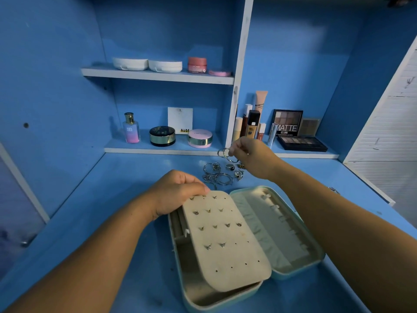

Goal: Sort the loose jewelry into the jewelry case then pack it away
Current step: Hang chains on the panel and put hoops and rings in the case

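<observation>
Silver hoops (225, 153) in pinching right grip (250, 157)

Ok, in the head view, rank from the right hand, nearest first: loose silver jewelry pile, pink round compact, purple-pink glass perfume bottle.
1. Loose silver jewelry pile, on the desk beside the right hand.
2. Pink round compact, lower shelf, farther left.
3. Purple-pink glass perfume bottle, shelf's far left.

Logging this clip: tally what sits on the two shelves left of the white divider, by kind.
White cases: 2
Pink jar: 1
Flat pink disc: 1
Perfume bottle: 1
Round compacts: 2
White card: 1
Total: 8
</observation>
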{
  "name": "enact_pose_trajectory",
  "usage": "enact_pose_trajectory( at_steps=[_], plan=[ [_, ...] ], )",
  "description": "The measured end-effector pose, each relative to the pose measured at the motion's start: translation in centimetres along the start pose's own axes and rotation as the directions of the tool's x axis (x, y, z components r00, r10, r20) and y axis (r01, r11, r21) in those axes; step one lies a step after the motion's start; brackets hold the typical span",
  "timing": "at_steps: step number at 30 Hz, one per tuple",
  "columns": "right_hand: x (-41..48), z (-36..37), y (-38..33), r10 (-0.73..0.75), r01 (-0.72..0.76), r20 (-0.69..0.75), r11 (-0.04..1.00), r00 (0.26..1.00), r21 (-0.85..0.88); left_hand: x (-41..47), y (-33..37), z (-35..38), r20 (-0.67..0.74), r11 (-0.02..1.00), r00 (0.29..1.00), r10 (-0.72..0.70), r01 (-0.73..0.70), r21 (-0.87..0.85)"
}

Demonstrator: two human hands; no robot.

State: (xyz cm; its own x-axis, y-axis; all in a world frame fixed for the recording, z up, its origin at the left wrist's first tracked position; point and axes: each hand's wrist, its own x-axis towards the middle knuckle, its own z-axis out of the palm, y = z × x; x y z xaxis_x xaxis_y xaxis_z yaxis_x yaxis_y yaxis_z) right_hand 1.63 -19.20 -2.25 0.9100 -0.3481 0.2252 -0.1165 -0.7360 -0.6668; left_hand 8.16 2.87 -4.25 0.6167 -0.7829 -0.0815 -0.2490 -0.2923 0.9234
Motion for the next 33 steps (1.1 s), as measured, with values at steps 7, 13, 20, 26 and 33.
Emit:
enact_pose_trajectory(
  at_steps=[7,13,20,26,33],
  plan=[
    [-0.9,-0.9,0.3,-0.010,0.009,0.000,0.985,1.000,0.173,-0.2,0.1,-0.2,0.013,1.000,1.000,-0.002,0.002,-0.025],
    [-1.1,-0.5,0.4,-0.014,0.040,0.118,0.974,0.993,-0.222,-0.2,0.3,0.0,0.005,1.000,1.000,0.007,-0.007,-0.012],
    [-0.6,-0.5,-0.3,0.010,0.047,0.180,0.949,0.984,-0.310,-0.1,0.0,-0.1,-0.005,1.000,1.000,0.017,-0.017,0.014],
    [-0.7,-0.2,0.1,-0.024,0.032,0.049,0.985,0.999,-0.171,0.0,0.0,-0.1,0.009,1.000,1.000,0.012,-0.012,0.006],
    [-2.5,-1.1,0.9,0.094,-0.077,-0.045,0.955,0.995,0.286,-0.1,0.3,-0.1,0.029,0.993,0.999,0.033,-0.030,-0.115]
  ],
)
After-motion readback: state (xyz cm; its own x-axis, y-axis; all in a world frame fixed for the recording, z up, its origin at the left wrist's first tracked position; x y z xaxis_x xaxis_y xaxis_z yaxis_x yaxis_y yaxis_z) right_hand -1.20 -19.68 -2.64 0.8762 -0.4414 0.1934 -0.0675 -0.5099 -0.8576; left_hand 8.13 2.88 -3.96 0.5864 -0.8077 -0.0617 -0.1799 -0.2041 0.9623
